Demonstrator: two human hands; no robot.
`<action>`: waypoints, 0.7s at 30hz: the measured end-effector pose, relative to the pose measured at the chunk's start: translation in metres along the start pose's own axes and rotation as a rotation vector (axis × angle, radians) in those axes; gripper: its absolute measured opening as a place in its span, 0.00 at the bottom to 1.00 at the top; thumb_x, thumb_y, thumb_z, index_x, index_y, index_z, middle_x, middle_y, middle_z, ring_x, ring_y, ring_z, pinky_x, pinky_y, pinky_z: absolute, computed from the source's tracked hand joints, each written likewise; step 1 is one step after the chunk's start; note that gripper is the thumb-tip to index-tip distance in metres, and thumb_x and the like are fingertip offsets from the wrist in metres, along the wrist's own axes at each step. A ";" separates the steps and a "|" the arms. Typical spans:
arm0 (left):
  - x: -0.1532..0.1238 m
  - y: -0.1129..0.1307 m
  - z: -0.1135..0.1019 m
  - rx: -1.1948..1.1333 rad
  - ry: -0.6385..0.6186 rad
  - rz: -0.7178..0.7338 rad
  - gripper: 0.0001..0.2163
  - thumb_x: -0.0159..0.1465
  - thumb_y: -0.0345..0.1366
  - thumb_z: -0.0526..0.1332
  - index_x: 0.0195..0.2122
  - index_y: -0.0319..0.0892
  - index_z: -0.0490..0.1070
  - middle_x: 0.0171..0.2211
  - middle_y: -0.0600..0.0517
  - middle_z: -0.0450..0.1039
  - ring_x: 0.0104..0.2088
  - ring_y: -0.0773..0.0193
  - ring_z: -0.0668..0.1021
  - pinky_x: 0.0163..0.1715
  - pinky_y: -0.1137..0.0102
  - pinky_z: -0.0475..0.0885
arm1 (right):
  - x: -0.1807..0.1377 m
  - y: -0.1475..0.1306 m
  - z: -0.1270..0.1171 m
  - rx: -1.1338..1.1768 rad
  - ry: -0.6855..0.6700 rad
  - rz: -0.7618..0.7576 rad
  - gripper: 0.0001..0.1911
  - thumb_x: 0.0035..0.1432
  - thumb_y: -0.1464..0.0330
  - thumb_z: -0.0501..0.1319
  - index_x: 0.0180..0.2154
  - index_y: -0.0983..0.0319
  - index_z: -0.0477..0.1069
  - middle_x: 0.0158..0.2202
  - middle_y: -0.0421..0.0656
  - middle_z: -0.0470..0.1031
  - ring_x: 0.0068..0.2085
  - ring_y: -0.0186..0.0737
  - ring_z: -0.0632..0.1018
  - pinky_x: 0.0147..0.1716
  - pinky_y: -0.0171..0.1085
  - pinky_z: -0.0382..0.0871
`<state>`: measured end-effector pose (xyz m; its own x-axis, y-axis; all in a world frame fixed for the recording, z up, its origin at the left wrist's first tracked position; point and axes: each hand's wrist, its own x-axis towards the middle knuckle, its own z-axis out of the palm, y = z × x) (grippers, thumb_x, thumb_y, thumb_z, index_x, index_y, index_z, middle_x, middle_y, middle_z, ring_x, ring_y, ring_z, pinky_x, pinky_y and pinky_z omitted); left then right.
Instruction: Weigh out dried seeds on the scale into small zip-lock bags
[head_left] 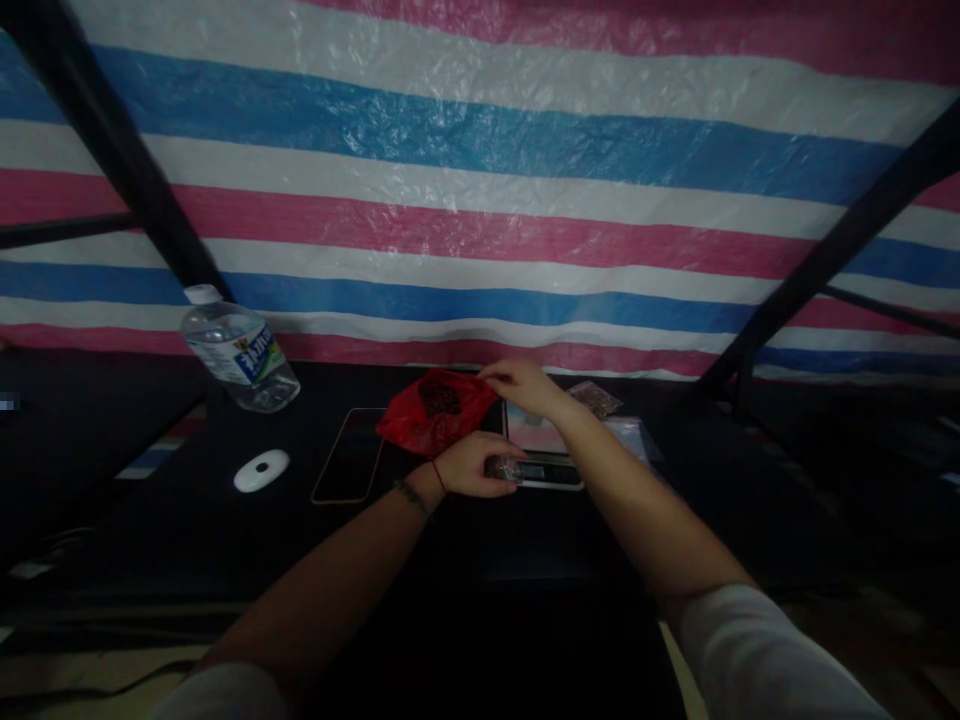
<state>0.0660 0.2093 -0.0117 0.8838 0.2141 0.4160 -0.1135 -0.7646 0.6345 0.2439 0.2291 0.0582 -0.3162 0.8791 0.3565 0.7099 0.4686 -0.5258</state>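
A red plastic bag (409, 415) lies spread on the dark table, with small dark brown pieces (442, 398) heaped inside. My right hand (525, 388) reaches across and pinches the bag's right edge between thumb and fingers. Nearer to me, my left hand (476, 466) is closed around a small clear plastic container (504, 468) with dark contents; its exact kind is hard to make out. That container is held over the left end of a flat digital scale (555, 474), whose small display shows. My right forearm hides part of the scale.
Left of the bag lies a phone (346, 458), then a white oval device (261, 470). A large water bottle (244, 350) stands behind. Small clear bags (596, 398) lie at the right. Dark metal posts (817, 260) and a striped tarp (480, 240) stand at the back.
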 end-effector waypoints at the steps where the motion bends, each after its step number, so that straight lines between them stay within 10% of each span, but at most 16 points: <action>1: 0.000 0.000 0.000 -0.005 -0.004 -0.003 0.19 0.56 0.41 0.66 0.48 0.40 0.74 0.37 0.47 0.77 0.36 0.61 0.78 0.40 0.67 0.71 | 0.014 -0.004 0.009 -0.020 -0.085 -0.024 0.15 0.58 0.74 0.57 0.45 0.60 0.77 0.44 0.44 0.80 0.43 0.37 0.78 0.45 0.36 0.70; 12: 0.000 -0.001 0.000 -0.072 -0.038 0.020 0.16 0.56 0.38 0.66 0.45 0.38 0.76 0.40 0.46 0.78 0.37 0.61 0.78 0.40 0.68 0.72 | 0.089 -0.016 0.085 -0.400 -0.609 0.005 0.23 0.54 0.67 0.64 0.53 0.62 0.72 0.53 0.50 0.75 0.47 0.45 0.78 0.42 0.35 0.70; 21: 0.000 -0.003 -0.004 -0.089 -0.041 0.087 0.17 0.57 0.36 0.66 0.48 0.38 0.75 0.44 0.45 0.78 0.43 0.58 0.78 0.47 0.65 0.71 | 0.092 -0.022 0.099 -0.499 -0.688 -0.083 0.23 0.48 0.70 0.67 0.49 0.65 0.74 0.47 0.49 0.78 0.42 0.43 0.78 0.37 0.32 0.71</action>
<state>0.0648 0.2142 -0.0109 0.8866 0.1226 0.4460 -0.2289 -0.7216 0.6534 0.1367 0.3080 0.0264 -0.5768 0.7763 -0.2545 0.8105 0.5828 -0.0593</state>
